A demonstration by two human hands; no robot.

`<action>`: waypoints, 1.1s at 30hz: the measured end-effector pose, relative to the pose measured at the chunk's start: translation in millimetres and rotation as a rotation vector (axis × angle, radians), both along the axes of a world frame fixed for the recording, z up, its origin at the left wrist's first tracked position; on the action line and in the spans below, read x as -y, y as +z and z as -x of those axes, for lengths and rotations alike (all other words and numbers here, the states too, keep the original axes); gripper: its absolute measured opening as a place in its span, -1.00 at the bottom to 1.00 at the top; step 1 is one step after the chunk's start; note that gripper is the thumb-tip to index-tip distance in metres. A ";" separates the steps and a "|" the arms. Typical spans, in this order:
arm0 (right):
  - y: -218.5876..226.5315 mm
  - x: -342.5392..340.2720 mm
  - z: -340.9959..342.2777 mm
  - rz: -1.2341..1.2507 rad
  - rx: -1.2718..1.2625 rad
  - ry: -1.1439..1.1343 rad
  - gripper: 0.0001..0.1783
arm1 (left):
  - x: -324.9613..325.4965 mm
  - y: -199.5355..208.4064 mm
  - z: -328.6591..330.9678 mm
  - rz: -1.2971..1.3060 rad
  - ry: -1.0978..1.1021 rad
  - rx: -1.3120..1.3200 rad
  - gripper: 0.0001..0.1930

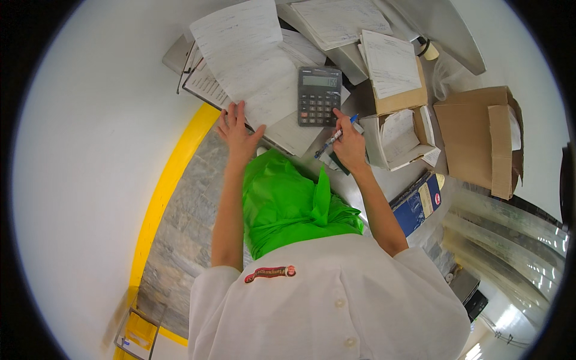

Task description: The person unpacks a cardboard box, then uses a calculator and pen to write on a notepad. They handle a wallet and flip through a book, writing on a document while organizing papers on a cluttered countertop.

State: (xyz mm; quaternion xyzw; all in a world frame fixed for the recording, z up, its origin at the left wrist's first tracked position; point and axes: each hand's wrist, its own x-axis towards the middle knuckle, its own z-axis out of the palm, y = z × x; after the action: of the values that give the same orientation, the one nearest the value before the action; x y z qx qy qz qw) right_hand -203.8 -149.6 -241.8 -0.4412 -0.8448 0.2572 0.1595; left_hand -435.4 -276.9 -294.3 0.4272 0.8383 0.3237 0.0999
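Note:
My left hand (pixel 238 135) rests with spread fingers on the lower edge of a handwritten paper sheet (pixel 243 57). A black desk calculator (pixel 319 90) lies on the papers to the right of that sheet, its display lit with digits. My right hand (pixel 349 143) is at the calculator's lower right corner, a fingertip on or just over its keys. Held in the same hand is a blue-and-white pen (pixel 327 146), slanting across the fingers with its blue end up to the right.
Stacks of written sheets (pixel 392 66) cover the far side of the desk. To the right stand an open white box (pixel 397 141) with papers inside and a brown cardboard box (pixel 474 138). A blue book (pixel 417 204) lies nearer me. Green cloth (pixel 288 198) covers my lap.

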 end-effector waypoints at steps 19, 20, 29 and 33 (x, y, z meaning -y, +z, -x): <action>-1.1 -2.0 4.5 -0.031 0.045 0.033 -0.38 | 2.6 1.3 -1.9 -0.028 0.014 0.083 -0.20; -1.2 -2.8 2.4 -0.043 0.045 0.032 -0.37 | 0.6 -0.5 -2.5 -0.018 0.015 0.074 -0.20; 8.6 9.6 5.4 0.044 -0.024 0.041 -0.63 | -1.1 -6.7 -2.0 -0.017 0.033 0.015 -0.18; 8.0 16.0 8.9 0.048 -0.029 0.069 -0.37 | -1.9 -3.5 -2.1 0.018 0.025 0.055 -0.18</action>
State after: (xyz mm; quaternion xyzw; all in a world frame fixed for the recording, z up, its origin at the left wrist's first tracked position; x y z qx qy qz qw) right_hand -212.7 -165.6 -233.8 -0.4116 -0.8507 0.2893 0.1521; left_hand -433.3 -275.0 -297.9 0.4068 0.8434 0.3288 0.1230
